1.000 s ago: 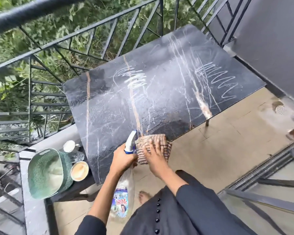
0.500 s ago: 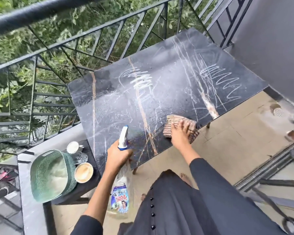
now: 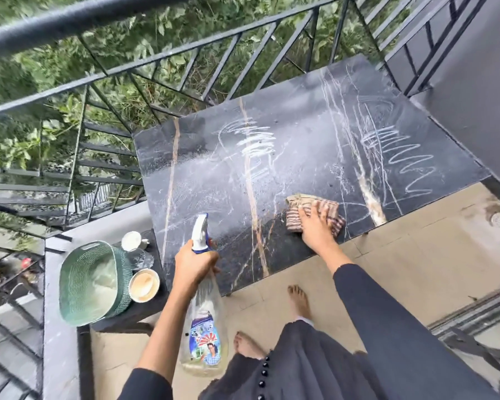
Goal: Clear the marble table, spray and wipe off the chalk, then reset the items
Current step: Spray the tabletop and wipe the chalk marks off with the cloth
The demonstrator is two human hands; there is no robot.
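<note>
My left hand (image 3: 195, 268) gripped the clear spray bottle (image 3: 205, 333) by its neck, a little pale liquid low inside, at the marble table's (image 3: 300, 174) seven o'clock edge. My right hand (image 3: 315, 230), well apart at five o'clock, pressed the striped cloth (image 3: 294, 219) flat with spread fingers. At eight o'clock off the table, the green basket (image 3: 70, 284) held something pale I couldn't identify. The cup (image 3: 144, 285) touching it held a tan drink.

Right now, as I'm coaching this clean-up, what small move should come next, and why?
Probably sweep the cloth up and right across the zigzag chalk. The right hand presses it flat near the front edge of the table, the marble looks wet with spray, and both that zigzag and the middle scribble are unwiped. The left hand holds the bottle clear.
</note>
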